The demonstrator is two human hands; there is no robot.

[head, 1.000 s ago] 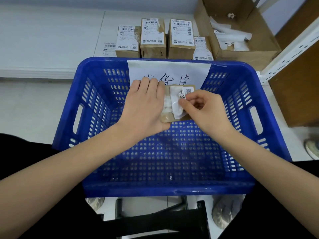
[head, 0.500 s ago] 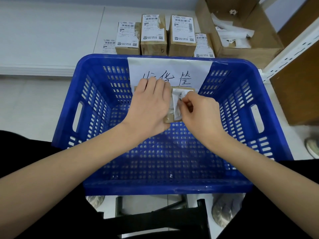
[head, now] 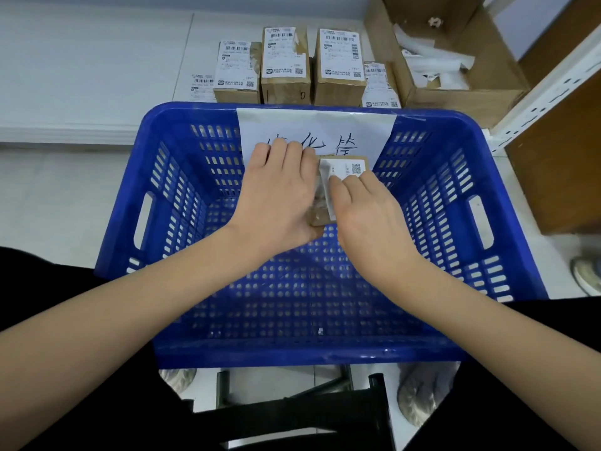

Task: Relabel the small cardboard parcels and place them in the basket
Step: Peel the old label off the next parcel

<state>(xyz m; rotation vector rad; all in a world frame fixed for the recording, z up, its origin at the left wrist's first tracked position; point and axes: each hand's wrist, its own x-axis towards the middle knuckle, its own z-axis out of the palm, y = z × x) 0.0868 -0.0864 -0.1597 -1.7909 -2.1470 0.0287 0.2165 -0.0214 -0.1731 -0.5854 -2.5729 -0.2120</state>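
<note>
A small cardboard parcel (head: 320, 213) is held over the inside of the blue plastic basket (head: 182, 196). My left hand (head: 279, 196) grips the parcel from its left side, fingers laid over its top. A white label (head: 344, 169) with a QR code lies partly on the parcel's top, its left edge still curled up. My right hand (head: 367, 216) presses the label down with its fingers. Most of the parcel is hidden under both hands.
Several labelled cardboard parcels (head: 283, 65) stand on the white floor behind the basket. A large open carton (head: 455, 53) with white paper scraps sits at the back right. A white sign (head: 374, 128) with handwriting hangs on the basket's far wall. A metal shelf upright (head: 546, 83) stands right.
My right hand went from pinching the label by its edge to lying over it with fingers flatter. The label now lies flatter, its QR code showing. My left hand kept its hold.
</note>
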